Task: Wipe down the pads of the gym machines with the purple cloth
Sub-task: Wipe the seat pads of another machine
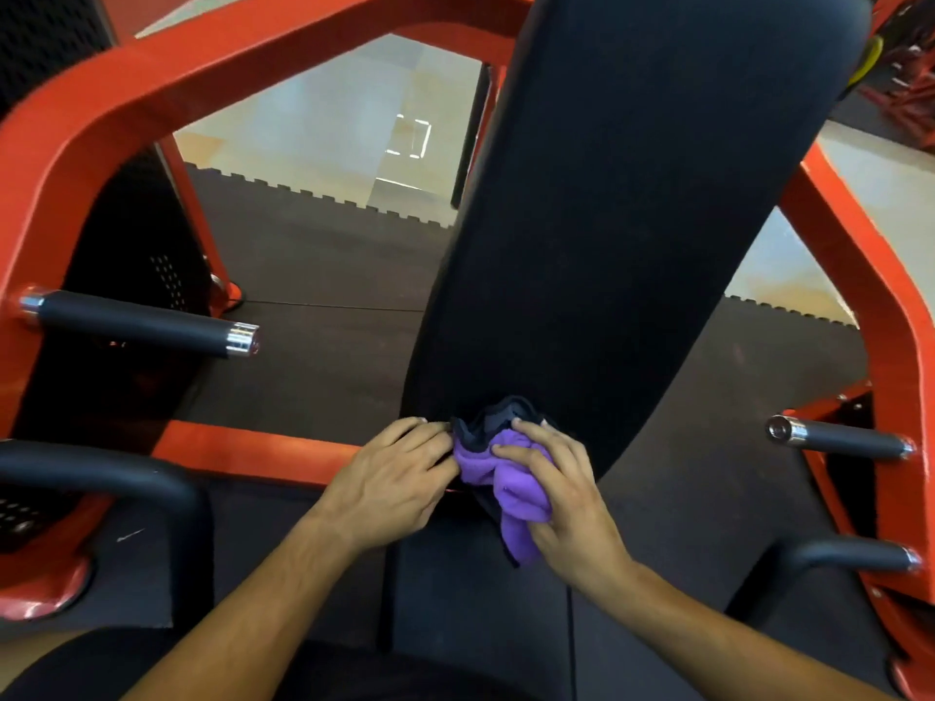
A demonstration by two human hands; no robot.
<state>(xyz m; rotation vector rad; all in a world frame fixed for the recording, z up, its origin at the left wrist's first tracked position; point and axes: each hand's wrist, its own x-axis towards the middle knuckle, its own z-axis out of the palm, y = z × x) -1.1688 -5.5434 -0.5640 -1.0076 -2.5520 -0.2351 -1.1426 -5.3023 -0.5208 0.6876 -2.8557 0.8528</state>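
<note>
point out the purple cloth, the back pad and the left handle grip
purple cloth (511, 478): head view, on its bunched purple folds between the hands
back pad (632, 204): head view, middle of its black face
left handle grip (136, 321): head view, mid-length on the black sleeve

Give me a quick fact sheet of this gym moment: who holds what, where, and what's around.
cloth: purple cloth, bunched, at the lower end of the back pad
back pad: long black back pad, tilted up and away
right hand: right hand grips the cloth
left hand: left hand touches the cloth's edge, fingers at the pad's base
frame: red frame on both sides
handles: black grip handles left and right
</note>
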